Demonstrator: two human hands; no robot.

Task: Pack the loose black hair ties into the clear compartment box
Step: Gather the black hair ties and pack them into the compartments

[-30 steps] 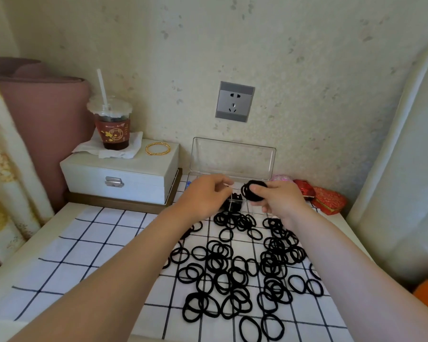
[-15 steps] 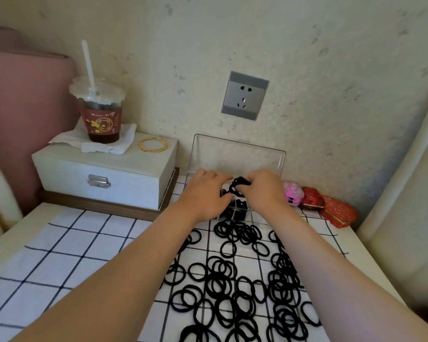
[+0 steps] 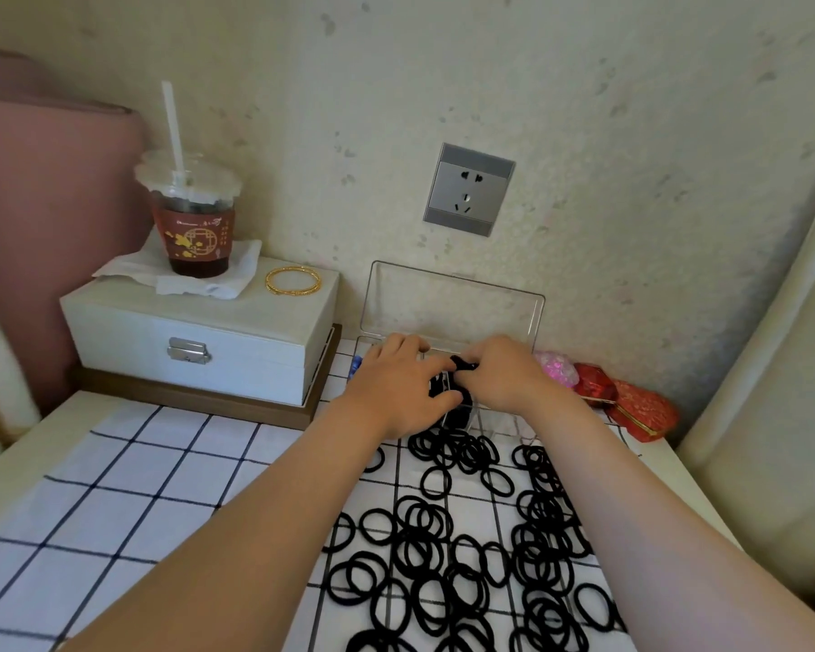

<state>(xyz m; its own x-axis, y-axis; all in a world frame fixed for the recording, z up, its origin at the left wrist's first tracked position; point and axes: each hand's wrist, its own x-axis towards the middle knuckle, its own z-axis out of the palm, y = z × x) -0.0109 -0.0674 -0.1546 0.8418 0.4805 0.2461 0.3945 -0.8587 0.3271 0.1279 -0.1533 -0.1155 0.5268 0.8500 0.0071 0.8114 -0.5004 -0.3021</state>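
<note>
While both hands work over the clear plastic compartment box (image 3: 504, 418) at the back of the tabletop (image 3: 20, 468), I log: left hand (image 3: 398, 390) lies palm-down across the box's left/front part, fingers curled at the rim; can't tell whether its grip holds anything. Right hand (image 3: 502, 376) grip pinched on a small bunch of black elastic hair ties (image 3: 462, 364), held just above a middle compartment. That compartment already has black ties in it (image 3: 457, 416), seen thru the clear wall. Box lid (image 3: 448, 301) stands open, upright vs. the wall.

Loose black hair ties (image 3: 467, 557) spread on the white black-grid cloth (image 3: 114, 510), just in front of the box, approx. centre to right, many overlapping.

Left of box: white latched jewellery case (image 3: 198, 336) w/ gold bangle (image 3: 293, 280) and iced drink cup w/ straw (image 3: 191, 223) on a tissue. Right of box: pink glittery item (image 3: 556, 369), red embroidered pouches (image 3: 631, 407). Grey wall socket (image 3: 468, 189) above.
</note>
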